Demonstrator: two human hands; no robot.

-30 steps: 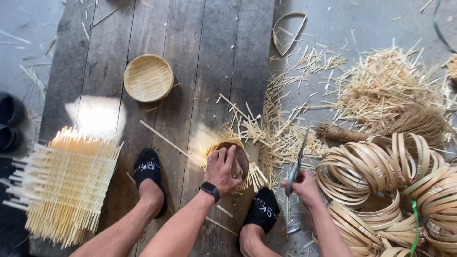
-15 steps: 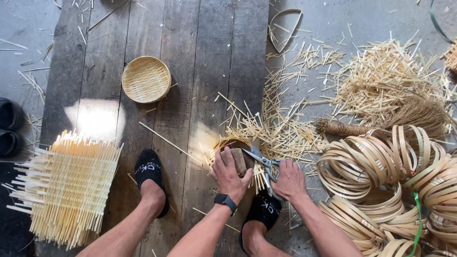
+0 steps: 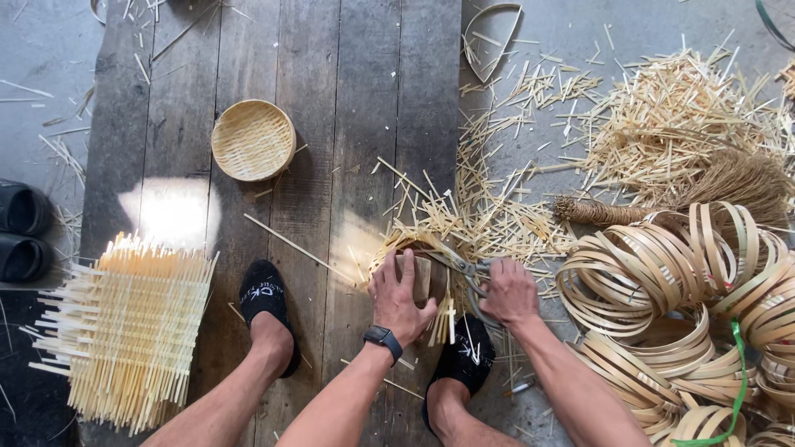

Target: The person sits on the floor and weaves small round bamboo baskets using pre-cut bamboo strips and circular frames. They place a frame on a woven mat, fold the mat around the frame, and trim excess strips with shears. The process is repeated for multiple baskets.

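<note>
My left hand presses down on a small round bamboo basket with loose strip ends sticking out around its rim, on the wooden plank floor. My right hand grips metal scissors, whose blades point left to the basket's edge. A black watch sits on my left wrist. My feet in black slippers rest on either side of my left arm.
A finished round woven basket lies up left. A stack of flat woven bamboo mats is at the left. Several bamboo hoops pile at the right, with a broom and cut strips above. Black sandals sit at the far left.
My right hand brought the scissors from beside the hoops leftward to the basket's rim. My left hand stayed pressed on the basket.
</note>
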